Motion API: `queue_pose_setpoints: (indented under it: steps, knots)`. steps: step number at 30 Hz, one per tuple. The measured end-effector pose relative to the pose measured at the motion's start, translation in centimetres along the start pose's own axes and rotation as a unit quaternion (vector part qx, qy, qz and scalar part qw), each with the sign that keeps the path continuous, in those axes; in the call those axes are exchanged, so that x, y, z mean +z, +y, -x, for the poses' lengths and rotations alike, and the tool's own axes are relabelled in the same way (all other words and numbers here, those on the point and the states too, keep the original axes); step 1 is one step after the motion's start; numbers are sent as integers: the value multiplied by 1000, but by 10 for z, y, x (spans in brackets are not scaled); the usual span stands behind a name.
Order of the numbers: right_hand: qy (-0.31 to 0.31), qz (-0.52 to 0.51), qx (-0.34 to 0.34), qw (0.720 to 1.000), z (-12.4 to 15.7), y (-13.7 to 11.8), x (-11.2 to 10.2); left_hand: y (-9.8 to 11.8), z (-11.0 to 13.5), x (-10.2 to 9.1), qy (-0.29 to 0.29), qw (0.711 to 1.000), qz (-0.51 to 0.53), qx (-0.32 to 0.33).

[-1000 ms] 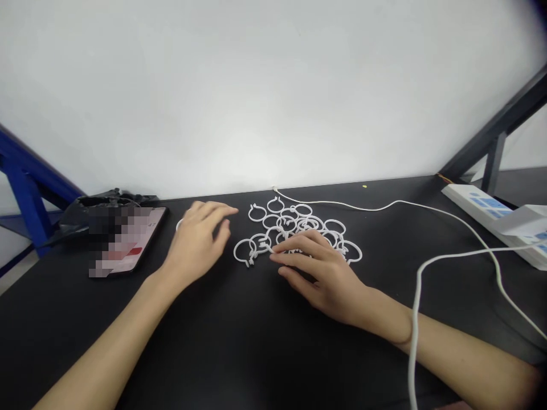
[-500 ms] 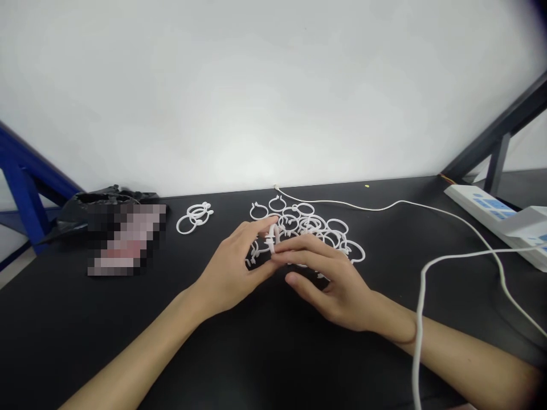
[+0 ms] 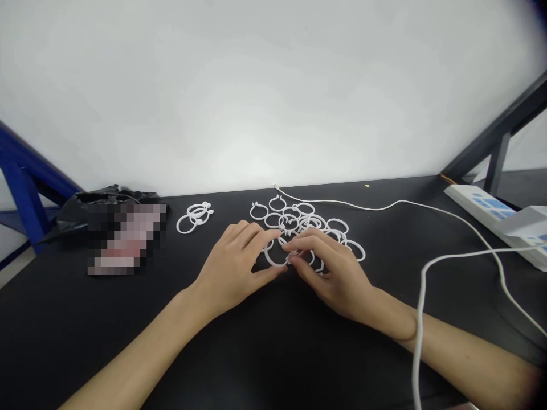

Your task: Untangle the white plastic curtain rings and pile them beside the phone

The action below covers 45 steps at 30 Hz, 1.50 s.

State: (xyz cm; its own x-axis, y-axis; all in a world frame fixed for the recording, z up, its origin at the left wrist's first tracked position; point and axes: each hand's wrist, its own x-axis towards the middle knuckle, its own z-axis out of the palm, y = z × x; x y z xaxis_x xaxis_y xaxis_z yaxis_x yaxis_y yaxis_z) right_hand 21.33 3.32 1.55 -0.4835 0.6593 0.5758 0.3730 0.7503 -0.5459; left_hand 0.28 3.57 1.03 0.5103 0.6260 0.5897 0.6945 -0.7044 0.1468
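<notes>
Currently, bare left hand (image 3: 233,262) is gripping a thin white plastic-looking ring (image 3: 276,265) between thumb and forefinger; bare right hand (image 3: 335,273) is pinching its right side. Ring is sitting between both hands, near a loose white-ring pile (image 3: 313,221). Smaller white-ring cluster (image 3: 198,214) is lying farther left on black tabletop (image 3: 256,353).

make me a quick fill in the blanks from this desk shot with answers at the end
Between the left hand and right hand is a thin white plastic-looking ring; the tabletop is coloured ____.
The smaller group of white rings lies to the ____ of the larger pile.
A long white cable crosses the forearm of the ____ hand.

Missing words: black; left; right.
</notes>
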Motion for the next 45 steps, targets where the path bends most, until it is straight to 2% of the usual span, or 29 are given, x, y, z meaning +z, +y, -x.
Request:
queue_pose_setpoints:
  steps: [6, 12, 20, 29, 38, 42, 45]
  knots:
    - [15, 11, 8, 1000, -1, 1, 0, 1, -1, -3, 43, 999, -12, 23]
    - [42, 22, 44, 998, 1, -1, 0, 5, -3, -6, 80, 996, -6, 29]
    - [54, 14, 18, 998, 0, 0, 0, 6, -4, -6, 97, 995, 5, 38]
    - [51, 9, 6, 999, -1, -2, -2, 8, -4, -5, 92, 995, 21, 43]
    - [52, 20, -46, 997, -2, -1, -2, 13, -1, -6, 42, 996, 65, 36]
    - [17, 12, -15, 1000, -1, 2, -2, 12, 0, -8, 35, 998, 54, 23]
    - [-2, 52, 19, 998, 0, 5, -2, 6, -2, -10, 37, 999, 4, -5]
